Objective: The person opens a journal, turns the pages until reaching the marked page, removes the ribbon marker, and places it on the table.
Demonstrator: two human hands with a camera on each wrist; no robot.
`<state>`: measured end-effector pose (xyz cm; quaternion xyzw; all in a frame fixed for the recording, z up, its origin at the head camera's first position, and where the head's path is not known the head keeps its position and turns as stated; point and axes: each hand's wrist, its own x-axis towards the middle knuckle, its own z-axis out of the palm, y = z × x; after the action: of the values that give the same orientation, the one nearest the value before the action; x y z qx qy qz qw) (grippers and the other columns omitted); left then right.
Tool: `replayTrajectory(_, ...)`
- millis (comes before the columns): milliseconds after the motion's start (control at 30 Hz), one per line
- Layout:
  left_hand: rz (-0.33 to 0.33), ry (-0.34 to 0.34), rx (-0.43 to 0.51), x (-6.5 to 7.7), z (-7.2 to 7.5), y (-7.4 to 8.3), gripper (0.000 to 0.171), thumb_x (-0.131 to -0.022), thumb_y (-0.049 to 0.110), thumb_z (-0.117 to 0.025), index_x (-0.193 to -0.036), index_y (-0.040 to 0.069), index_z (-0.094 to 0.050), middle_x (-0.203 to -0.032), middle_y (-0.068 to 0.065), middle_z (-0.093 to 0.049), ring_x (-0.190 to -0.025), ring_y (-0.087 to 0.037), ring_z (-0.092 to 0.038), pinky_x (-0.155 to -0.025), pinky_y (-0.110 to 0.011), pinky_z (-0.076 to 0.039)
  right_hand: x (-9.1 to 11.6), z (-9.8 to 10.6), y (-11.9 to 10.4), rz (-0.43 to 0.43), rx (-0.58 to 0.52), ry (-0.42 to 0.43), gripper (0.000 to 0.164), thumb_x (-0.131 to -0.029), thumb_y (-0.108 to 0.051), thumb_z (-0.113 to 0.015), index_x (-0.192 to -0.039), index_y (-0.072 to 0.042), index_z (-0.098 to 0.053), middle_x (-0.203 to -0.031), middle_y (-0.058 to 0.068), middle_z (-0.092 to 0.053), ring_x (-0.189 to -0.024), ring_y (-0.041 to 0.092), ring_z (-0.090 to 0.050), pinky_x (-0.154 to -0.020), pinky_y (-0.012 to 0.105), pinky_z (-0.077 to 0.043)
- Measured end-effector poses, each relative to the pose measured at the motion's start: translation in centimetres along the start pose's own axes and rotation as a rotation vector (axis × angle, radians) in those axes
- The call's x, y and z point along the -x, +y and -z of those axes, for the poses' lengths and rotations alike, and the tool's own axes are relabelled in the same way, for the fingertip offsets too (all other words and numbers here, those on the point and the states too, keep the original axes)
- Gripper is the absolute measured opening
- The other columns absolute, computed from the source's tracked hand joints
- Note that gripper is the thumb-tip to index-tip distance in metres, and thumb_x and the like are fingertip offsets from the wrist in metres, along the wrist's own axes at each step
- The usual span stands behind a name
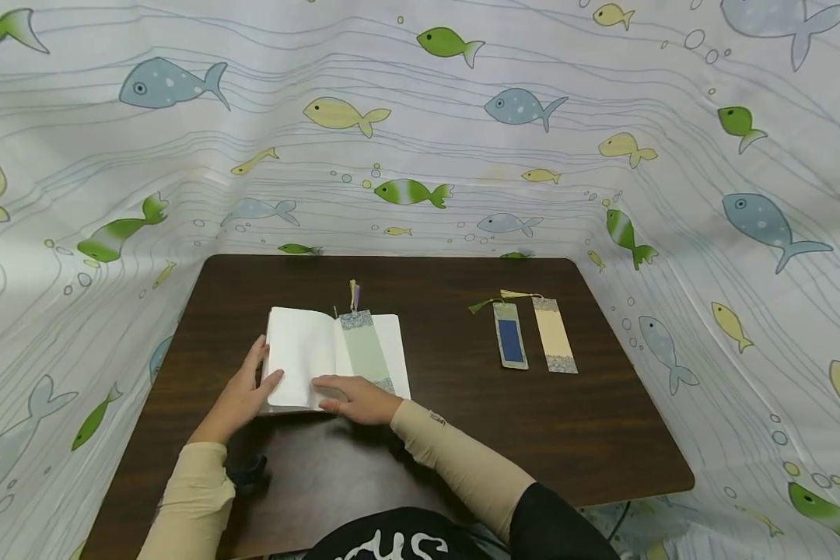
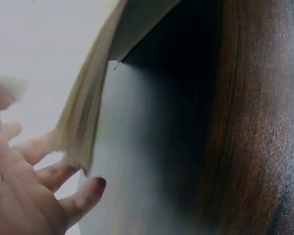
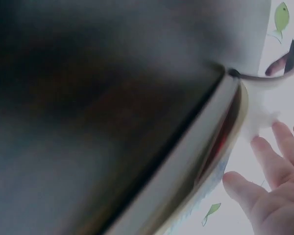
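An open book (image 1: 299, 346) with blank white pages lies at the left of the dark table. Across its right page rests a pale green bookmark (image 1: 362, 342) with patterned ends and a tassel at the top. My left hand (image 1: 234, 395) is at the book's left edge, its thumb over the page. In the left wrist view, the fingers of that hand (image 2: 32, 188) spread beside the page edges (image 2: 83, 112). My right hand (image 1: 365, 399) rests on the lower pages near the middle, fingers extended, covering part of the bookmark's lower end. In the right wrist view, this hand (image 3: 272, 193) appears beside the book's edge.
Two more bookmarks lie on the right of the table (image 1: 448, 435): one with a blue panel (image 1: 510, 341) and green tassel, the other cream (image 1: 553, 330) with patterned ends and a yellow tassel. A fish-print curtain (image 1: 420, 148) surrounds the table.
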<state>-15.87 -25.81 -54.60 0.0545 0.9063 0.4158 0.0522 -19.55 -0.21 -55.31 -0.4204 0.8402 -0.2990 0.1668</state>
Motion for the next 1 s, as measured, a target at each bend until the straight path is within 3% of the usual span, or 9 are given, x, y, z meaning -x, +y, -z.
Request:
replayTrajectory(67,-0.033,-0.005,-0.027,-0.1,0.0,-0.3,0.074,-0.101,0.032,-0.051,-0.156,0.009,-0.009,-0.157,-0.029,-0.012,-0.140,-0.054,-0.016,-0.105,-0.071,-0.020,0.0,0.3,0.3,0.009,-0.019,0.062,0.044,-0.103,-0.033,-0.045,-0.143,-0.014,-0.048,-0.145,0.000,-0.050,-0.134,0.008,-0.043,-0.109,0.022,-0.035)
replayTrajectory(167,-0.086,-0.012,-0.097,-0.3,-0.1,-0.7,0.061,-0.098,0.021,-0.058,-0.150,0.004,-0.032,-0.156,-0.031,-0.013,-0.138,-0.055,-0.020,-0.104,-0.070,-0.024,0.0,1.0,1.0,-0.045,-0.052,0.266,0.034,-0.103,-0.023,-0.048,-0.134,-0.011,-0.057,-0.138,0.005,-0.056,-0.129,0.015,-0.050,-0.105,0.027,-0.041)
replayTrajectory(233,-0.099,-0.020,-0.125,-0.3,-0.2,-0.9,0.055,-0.096,0.021,-0.061,-0.144,0.002,-0.041,-0.156,-0.032,-0.013,-0.137,-0.055,-0.021,-0.103,-0.070,-0.025,0.0,1.4,1.6,-0.160,0.010,0.424,0.030,-0.101,-0.021,-0.052,-0.128,-0.012,-0.061,-0.133,0.008,-0.057,-0.123,0.022,-0.053,-0.098,0.031,-0.046)
replayTrajectory(300,-0.100,-0.026,-0.131,-0.3,-0.2,-1.0,0.056,-0.096,0.024,-0.062,-0.143,0.001,-0.043,-0.156,-0.031,-0.013,-0.138,-0.054,-0.021,-0.104,-0.069,-0.025,0.1,1.7,2.1,-0.330,0.108,0.505,0.032,-0.098,-0.025,-0.057,-0.128,-0.013,-0.061,-0.130,0.012,-0.055,-0.118,0.027,-0.052,-0.090,0.037,-0.049)
replayTrajectory(400,-0.096,-0.034,-0.117,-0.2,-0.2,-0.9,0.060,-0.095,0.029,-0.062,-0.143,-0.001,-0.042,-0.156,-0.031,-0.013,-0.138,-0.054,-0.021,-0.104,-0.069,-0.025,0.2,1.7,2.8,-0.547,0.284,0.439,0.047,-0.094,-0.041,-0.062,-0.134,-0.018,-0.056,-0.127,0.013,-0.051,-0.113,0.029,-0.048,-0.080,0.040,-0.048)
replayTrajectory(467,-0.093,-0.036,-0.115,-0.1,-0.3,-0.9,0.062,-0.095,0.031,-0.063,-0.143,-0.001,-0.041,-0.156,-0.031,-0.013,-0.138,-0.054,-0.020,-0.104,-0.069,-0.025,0.2,1.5,2.8,-0.602,0.321,0.369,0.057,-0.090,-0.047,-0.064,-0.138,-0.017,-0.052,-0.125,0.015,-0.050,-0.112,0.029,-0.047,-0.077,0.041,-0.048)
replayTrajectory(767,-0.099,-0.028,-0.126,-0.2,-0.7,-1.1,0.059,-0.094,0.028,-0.064,-0.140,-0.002,-0.045,-0.155,-0.031,-0.014,-0.138,-0.054,-0.021,-0.104,-0.068,-0.026,-1.4,1.1,2.5,-0.683,0.155,0.348,0.069,-0.079,-0.031,-0.081,-0.138,-0.015,-0.051,-0.117,0.018,-0.047,-0.106,0.030,-0.047,-0.069,0.037,-0.049)
replayTrajectory(900,-0.107,-0.029,-0.130,0.0,-0.9,-1.2,0.060,-0.094,0.029,-0.064,-0.141,-0.002,-0.044,-0.155,-0.032,-0.014,-0.137,-0.054,-0.022,-0.103,-0.069,-0.026,-1.3,1.2,3.3,-0.684,0.059,0.349,0.070,-0.078,-0.025,-0.083,-0.140,-0.018,-0.050,-0.119,0.019,-0.041,-0.104,0.029,-0.042,-0.069,0.036,-0.047)
replayTrajectory(1000,-0.113,-0.027,-0.139,0.1,-0.9,-1.2,0.060,-0.094,0.030,-0.063,-0.141,-0.003,-0.043,-0.154,-0.033,-0.014,-0.136,-0.056,-0.023,-0.103,-0.069,-0.026,-0.8,1.5,4.2,-0.642,0.069,0.327,0.069,-0.080,-0.025,-0.080,-0.142,-0.019,-0.049,-0.123,0.019,-0.045,-0.105,0.029,-0.046,-0.072,0.035,-0.049)
